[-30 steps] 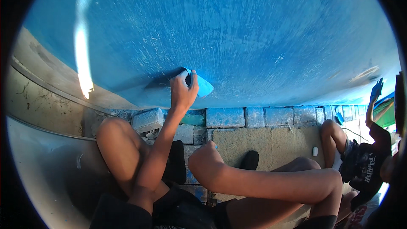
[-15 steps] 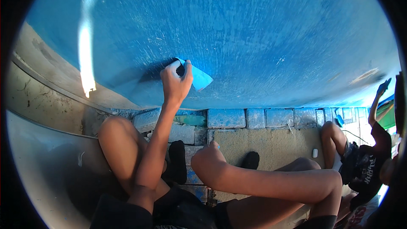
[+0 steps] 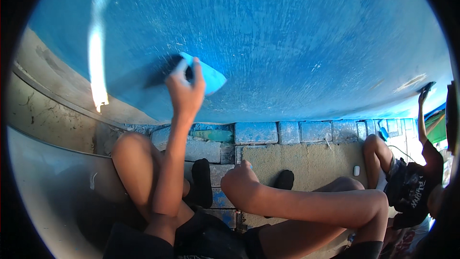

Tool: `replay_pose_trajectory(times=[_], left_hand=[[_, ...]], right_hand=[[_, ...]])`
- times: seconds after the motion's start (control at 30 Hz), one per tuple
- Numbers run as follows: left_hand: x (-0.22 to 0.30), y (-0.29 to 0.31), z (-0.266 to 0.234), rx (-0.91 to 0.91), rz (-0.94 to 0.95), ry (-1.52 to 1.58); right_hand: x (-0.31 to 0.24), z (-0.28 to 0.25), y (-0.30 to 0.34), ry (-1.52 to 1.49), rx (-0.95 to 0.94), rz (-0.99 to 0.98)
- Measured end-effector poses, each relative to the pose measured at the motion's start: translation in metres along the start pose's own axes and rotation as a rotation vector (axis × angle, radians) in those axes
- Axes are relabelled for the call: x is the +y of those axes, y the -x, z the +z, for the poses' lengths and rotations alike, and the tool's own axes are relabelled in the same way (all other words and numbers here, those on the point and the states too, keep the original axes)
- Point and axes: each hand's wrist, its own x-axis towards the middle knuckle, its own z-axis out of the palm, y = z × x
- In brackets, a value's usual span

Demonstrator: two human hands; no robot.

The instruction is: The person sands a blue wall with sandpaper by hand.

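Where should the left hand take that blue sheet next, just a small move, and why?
I'd probably slide the blue sheet slightly up the blue wall: pale streaks show just above its top corner, and the left hand already pinches it at the wall, so the shift looks short.

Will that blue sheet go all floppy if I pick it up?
The blue sheet probably bends only a little: its free part looks flat, though the blue surface may be supporting it. It's likely light, since the left hand alone holds it near one edge.
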Motion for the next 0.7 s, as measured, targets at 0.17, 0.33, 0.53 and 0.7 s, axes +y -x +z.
replay_pose_trajectory(times=[0.17,0.33,0.53,0.7], left_hand=[[-0.072,0.075,0.018,-0.313,0.124,-0.252],[-0.058,0.064,0.027,-0.241,0.152,-0.149],[-0.028,0.027,0.028,-0.076,0.182,-0.167],[-0.097,0.099,0.039,-0.290,0.189,-0.292]], right_hand=[[-0.011,-0.003,-0.013,0.020,-0.028,-0.070],[-0.005,-0.003,-0.003,-0.038,0.030,-0.037],[0.011,-0.005,0.011,-0.076,0.010,0.047],[0.003,0.001,-0.009,0.011,-0.084,-0.022]])
